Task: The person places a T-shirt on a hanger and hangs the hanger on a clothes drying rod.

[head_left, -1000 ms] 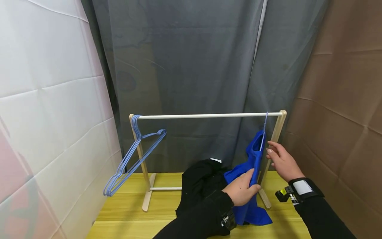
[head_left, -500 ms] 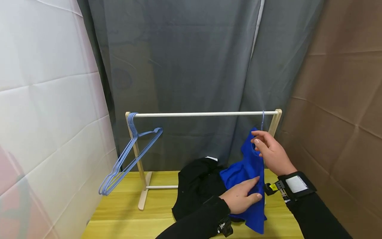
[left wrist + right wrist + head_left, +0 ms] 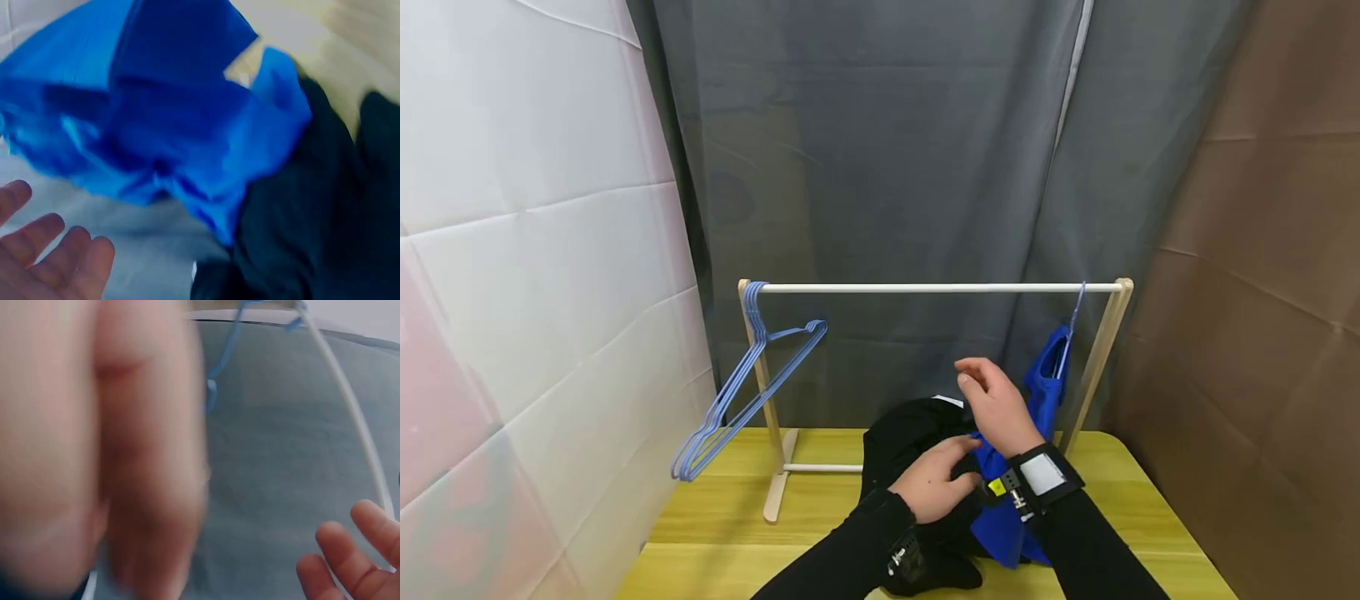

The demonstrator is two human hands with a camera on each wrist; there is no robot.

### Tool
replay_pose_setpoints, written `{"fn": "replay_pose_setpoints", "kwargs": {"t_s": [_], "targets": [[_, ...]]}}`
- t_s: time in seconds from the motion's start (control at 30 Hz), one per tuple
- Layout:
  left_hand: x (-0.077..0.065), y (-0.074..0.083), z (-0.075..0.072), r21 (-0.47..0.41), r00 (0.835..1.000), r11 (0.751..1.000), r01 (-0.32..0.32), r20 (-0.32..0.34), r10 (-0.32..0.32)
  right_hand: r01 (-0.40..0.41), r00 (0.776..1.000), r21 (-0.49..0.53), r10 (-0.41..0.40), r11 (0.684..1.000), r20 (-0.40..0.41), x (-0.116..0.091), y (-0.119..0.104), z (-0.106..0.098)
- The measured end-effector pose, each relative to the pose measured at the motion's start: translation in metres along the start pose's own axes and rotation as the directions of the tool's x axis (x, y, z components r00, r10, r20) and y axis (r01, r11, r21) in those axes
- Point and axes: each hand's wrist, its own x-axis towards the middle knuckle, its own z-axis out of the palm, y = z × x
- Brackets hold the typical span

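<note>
A blue garment (image 3: 1051, 375) hangs from a light-blue hanger (image 3: 1076, 312) near the right end of the rack's white rail (image 3: 917, 288). Below it, a heap of black cloth (image 3: 895, 429) lies on the table. My left hand (image 3: 936, 483) is over the black cloth with its fingers extended. Just above and to the right, my right hand (image 3: 1000, 408) is held up with loosely bent fingers and nothing in them, partly covering the blue garment. In the left wrist view the blue garment (image 3: 181, 125) lies across the black cloth (image 3: 294, 225), apart from my fingertips.
Several blue hangers (image 3: 730, 400) hang bunched at the rail's left end. A wooden rack leg (image 3: 1097, 358) stands beside the blue garment. Grey cloth (image 3: 880, 167) closes off the back, with white and brown cloth walls at the sides.
Both hands have left the blue garment and moved left toward the black cloth. The blue garment hangs turned nearly edge-on again after facing more toward the front half a second ago.
</note>
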Motion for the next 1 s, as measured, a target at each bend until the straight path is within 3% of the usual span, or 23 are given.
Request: {"fn": "replay_pose_setpoints", "kwargs": {"t_s": [0.2,0.37,0.47,0.57,0.67,0.77,1.0], "targets": [[-0.027,-0.02,-0.022,0.081,0.989,0.991,0.104,-0.109,-0.095,-0.105,0.994,-0.062,0.106,0.993,0.014,-0.015,0.027,0.02],[-0.051,-0.034,-0.046,0.199,0.963,0.976,0.093,-0.267,-0.037,-0.173,0.985,-0.086,0.173,0.981,-0.005,-0.029,0.05,0.026],[-0.065,-0.042,-0.064,0.351,0.918,0.932,0.088,-0.393,0.061,-0.206,0.979,-0.079,0.206,0.975,-0.012,-0.037,0.061,0.027],[-0.073,-0.048,-0.087,0.49,0.856,0.86,0.146,-0.498,0.138,-0.232,0.973,-0.074,0.233,0.97,-0.004,-0.043,0.07,0.026],[-0.075,-0.055,-0.114,0.57,0.815,0.79,0.226,-0.555,0.168,-0.248,0.969,-0.08,0.248,0.965,-0.002,-0.045,0.077,0.025],[-0.073,-0.059,-0.141,0.602,0.788,0.739,0.301,-0.594,0.163,-0.246,0.969,-0.09,0.246,0.965,-0.008,-0.046,0.082,0.024],[-0.078,-0.07,-0.191,0.554,0.721,0.676,0.486,-0.691,0.049,-0.234,0.972,-0.115,0.235,0.966,0.002,-0.052,0.087,0.025]]}}
